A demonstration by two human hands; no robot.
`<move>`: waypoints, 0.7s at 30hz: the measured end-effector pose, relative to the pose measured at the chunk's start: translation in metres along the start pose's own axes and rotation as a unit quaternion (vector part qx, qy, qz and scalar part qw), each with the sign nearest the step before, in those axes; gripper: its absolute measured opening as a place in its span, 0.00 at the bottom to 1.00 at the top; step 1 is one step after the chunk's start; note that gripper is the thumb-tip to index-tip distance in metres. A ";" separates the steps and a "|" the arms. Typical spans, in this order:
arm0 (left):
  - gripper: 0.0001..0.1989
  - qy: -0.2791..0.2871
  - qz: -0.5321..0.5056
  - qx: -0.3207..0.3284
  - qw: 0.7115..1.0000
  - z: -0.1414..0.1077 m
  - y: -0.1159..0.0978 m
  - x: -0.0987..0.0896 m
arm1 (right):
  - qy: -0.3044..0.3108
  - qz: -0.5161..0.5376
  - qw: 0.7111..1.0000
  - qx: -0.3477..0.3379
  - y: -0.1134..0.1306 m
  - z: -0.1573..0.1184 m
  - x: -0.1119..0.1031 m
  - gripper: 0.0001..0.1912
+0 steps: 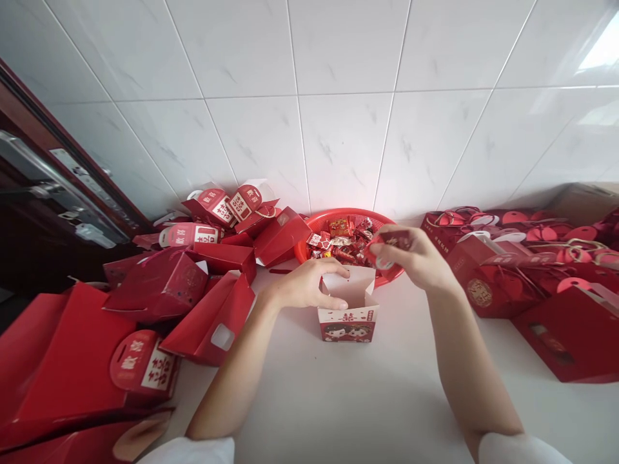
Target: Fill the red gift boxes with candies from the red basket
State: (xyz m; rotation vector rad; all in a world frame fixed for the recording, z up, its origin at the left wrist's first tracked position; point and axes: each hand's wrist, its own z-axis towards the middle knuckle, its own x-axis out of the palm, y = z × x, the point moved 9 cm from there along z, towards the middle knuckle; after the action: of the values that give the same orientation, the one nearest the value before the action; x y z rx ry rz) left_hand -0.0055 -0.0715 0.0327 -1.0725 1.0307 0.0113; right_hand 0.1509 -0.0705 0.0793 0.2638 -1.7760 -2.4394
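An open-topped paper candy box (347, 325), white above and red below with cartoon faces on its front, stands upright on the white table. My left hand (309, 285) grips its left upper side, thumb at the front rim and fingers over the far rim. To the right of the box and above it, my right hand (416, 258) is closed on red-wrapped candies (394, 245); how many is hidden by the fingers. Behind the box sits a red plastic basket (349, 212) with many wrapped candies (338, 241) in it, partly covered by my right hand.
Red gift boxes (207, 316) lie heaped along the left, some with round tops. On the right stand rows of red boxes (575, 328) with cord handles. A tiled wall (348, 142) rises behind the table (358, 399). A dark door frame (72, 154) is at far left.
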 end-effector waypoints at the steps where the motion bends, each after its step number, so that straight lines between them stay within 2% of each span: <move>1: 0.25 -0.001 -0.002 0.000 1.000 0.000 -0.001 0.000 | 0.035 -0.042 0.998 -0.008 0.000 0.000 0.011 0.11; 5: 0.23 0.005 0.005 -0.017 1.000 0.000 -0.001 0.001 | 0.126 -0.170 0.976 -0.051 -0.005 -0.003 0.046 0.09; 7: 0.22 0.007 0.010 -0.011 1.000 0.000 -0.002 0.001 | 0.136 -0.216 0.964 -0.066 -0.008 -0.003 0.054 0.09; 9: 0.24 0.008 0.005 -0.013 1.000 0.000 0.000 0.001 | 0.121 -0.242 0.960 -0.075 -0.008 -0.002 0.053 0.08; 12: 0.28 0.020 -0.002 -0.047 0.999 -0.001 0.008 0.003 | 0.059 -0.210 0.973 -0.075 -0.003 -0.001 0.038 0.09; 14: 0.29 0.022 0.001 -0.059 0.998 -0.002 0.012 0.003 | 0.031 -0.138 0.989 -0.053 -0.002 -0.001 0.028 0.08; 18: 0.26 0.010 -0.003 -0.035 0.999 -0.002 0.009 0.001 | 0.038 -0.014 0.999 0.013 -0.006 -0.003 0.025 0.04; 21: 0.26 0.010 -0.001 -0.033 0.999 -0.002 0.008 0.001 | 0.047 -0.039 0.998 0.017 -0.004 -0.002 0.027 0.04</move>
State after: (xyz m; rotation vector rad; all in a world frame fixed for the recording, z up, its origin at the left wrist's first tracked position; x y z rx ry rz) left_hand -0.0101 -0.0690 0.0262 -1.1347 1.0529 0.0336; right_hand 0.1245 -0.0766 0.0729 0.4505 -1.8002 -2.4069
